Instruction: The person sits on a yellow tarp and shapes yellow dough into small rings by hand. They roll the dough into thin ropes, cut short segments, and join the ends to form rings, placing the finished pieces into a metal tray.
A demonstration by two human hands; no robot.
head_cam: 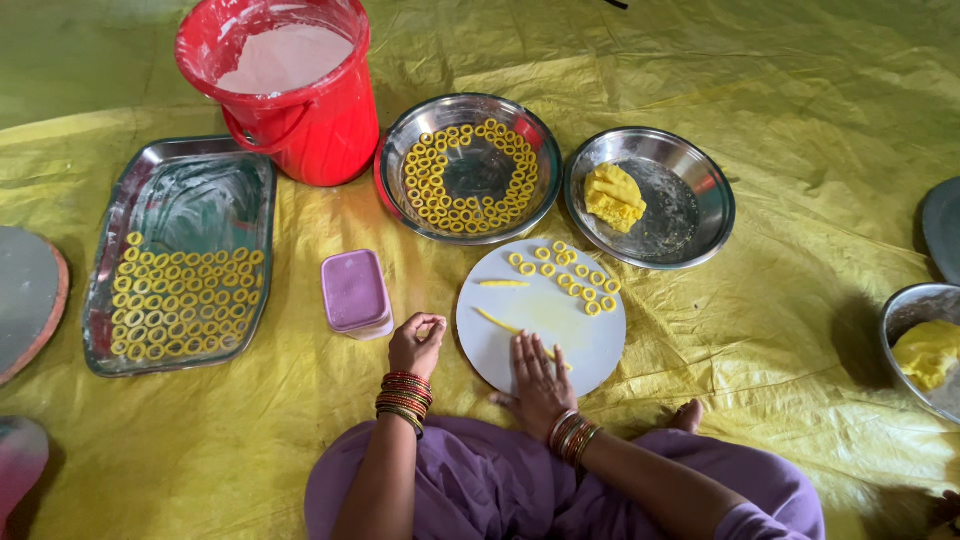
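My right hand (540,383) lies flat, fingers spread, on a round white board (590,335), pressing on a thin yellow dough strip (497,320). My left hand (416,343) hovers at the board's left edge with fingertips pinched together; whether it holds dough I cannot tell. A second short strip (501,283) and several small dough rings (575,275) lie on the board's far part.
A steel bowl (466,168) holds several rings; another steel bowl (690,235) holds a dough lump (613,197). A steel tray (180,262) of rings lies left, a pink-lidded box (355,293) beside it, a red bucket (290,90) behind. A bowl with dough (925,350) sits at right.
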